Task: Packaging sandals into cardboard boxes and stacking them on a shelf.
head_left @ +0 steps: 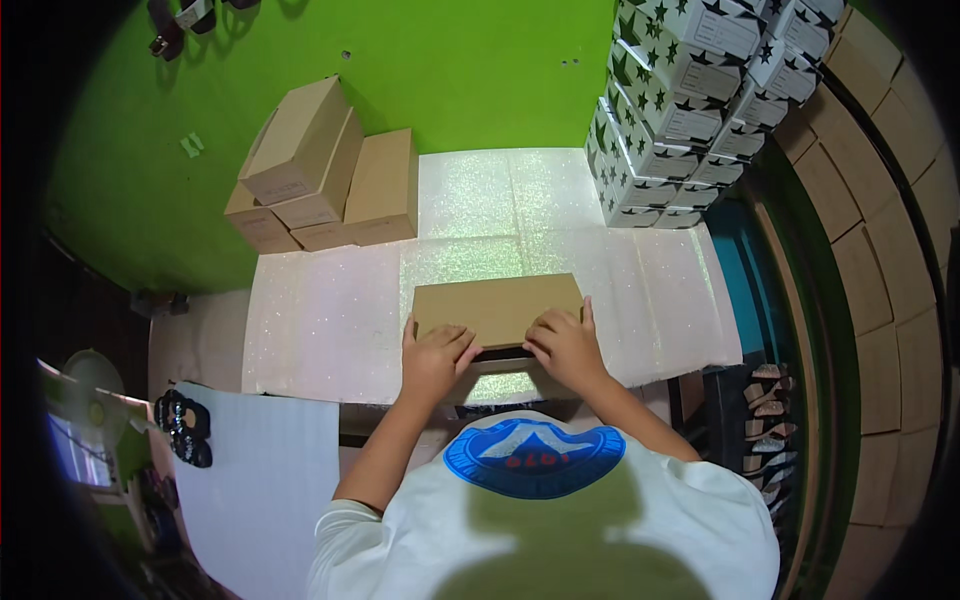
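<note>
A brown cardboard shoebox (497, 308) sits on the glittery white tabletop (330, 310), close to its front edge. My left hand (436, 358) grips the near left corner of its lid, fingers bent over the top and one digit along the side. At the near right corner, my right hand (566, 348) holds the lid in much the same way. Between the two hands a dark gap shows under the lid's near edge. What lies inside the box is hidden.
Several brown boxes (300, 150) are stacked at the back left against the green wall (480, 70). White star-patterned boxes (690, 100) form a tall stack at the back right. Shoes (768, 420) stand on a rack to the right, and black sandals (185, 425) lie on a white surface at left.
</note>
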Action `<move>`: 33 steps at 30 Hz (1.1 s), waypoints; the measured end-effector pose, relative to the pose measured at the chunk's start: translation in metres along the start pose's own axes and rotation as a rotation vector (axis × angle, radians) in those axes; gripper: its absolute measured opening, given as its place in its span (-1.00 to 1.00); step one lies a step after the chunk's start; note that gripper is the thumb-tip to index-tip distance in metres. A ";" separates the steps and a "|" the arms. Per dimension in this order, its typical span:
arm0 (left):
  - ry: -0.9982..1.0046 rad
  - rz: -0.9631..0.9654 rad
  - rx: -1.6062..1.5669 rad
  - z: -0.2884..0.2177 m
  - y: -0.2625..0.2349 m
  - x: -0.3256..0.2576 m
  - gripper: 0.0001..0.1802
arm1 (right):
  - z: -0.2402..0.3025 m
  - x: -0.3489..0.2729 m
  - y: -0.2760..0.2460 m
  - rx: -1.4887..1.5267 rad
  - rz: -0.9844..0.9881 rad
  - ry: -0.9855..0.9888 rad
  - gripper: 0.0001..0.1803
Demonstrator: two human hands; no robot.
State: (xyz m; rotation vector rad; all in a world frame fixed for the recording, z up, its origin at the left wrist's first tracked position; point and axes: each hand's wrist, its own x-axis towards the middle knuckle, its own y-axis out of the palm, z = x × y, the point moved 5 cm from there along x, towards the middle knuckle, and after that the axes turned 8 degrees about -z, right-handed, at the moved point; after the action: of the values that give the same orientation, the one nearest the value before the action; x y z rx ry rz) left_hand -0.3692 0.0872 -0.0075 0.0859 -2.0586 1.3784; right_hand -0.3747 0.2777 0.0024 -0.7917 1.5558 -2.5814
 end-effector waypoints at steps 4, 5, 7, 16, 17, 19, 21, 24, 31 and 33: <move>-0.022 0.049 -0.027 -0.001 0.020 -0.025 -0.71 | -0.010 -0.025 0.022 0.020 0.000 -0.036 -0.86; -0.039 0.079 -0.040 0.000 0.024 -0.028 -0.70 | -0.013 -0.029 0.029 0.031 0.021 -0.040 -0.85; -0.066 0.127 -0.087 0.000 0.034 -0.031 -0.64 | -0.013 -0.032 0.035 0.046 0.050 -0.044 -0.84; -0.011 0.205 0.103 -0.019 0.071 -0.032 -0.26 | 0.003 -0.036 0.080 -0.146 0.117 -0.180 -0.35; -0.010 0.199 0.113 -0.018 0.072 -0.034 -0.24 | 0.002 -0.036 0.081 -0.147 0.109 -0.188 -0.35; -0.012 0.196 0.124 -0.017 0.072 -0.036 -0.22 | 0.002 -0.038 0.079 -0.145 0.104 -0.197 -0.35; -0.021 0.191 0.139 -0.013 0.069 -0.037 -0.20 | -0.003 -0.038 0.074 -0.166 0.119 -0.165 -0.31; -0.138 0.206 0.135 0.007 0.061 -0.045 -0.15 | -0.016 -0.041 0.057 -0.160 0.101 -0.049 -0.29; -0.219 0.135 0.260 0.045 0.039 -0.073 -0.20 | -0.056 -0.062 0.035 -0.258 0.016 0.083 -0.25; -0.258 0.129 0.181 0.052 0.039 -0.079 -0.24 | -0.061 -0.064 0.034 -0.241 0.024 0.105 -0.26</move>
State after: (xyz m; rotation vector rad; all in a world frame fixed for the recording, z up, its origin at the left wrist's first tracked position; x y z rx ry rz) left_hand -0.3468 0.0371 -0.0941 0.2217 -2.1741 1.7082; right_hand -0.3537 0.3283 -0.0751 -0.6548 1.9208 -2.4868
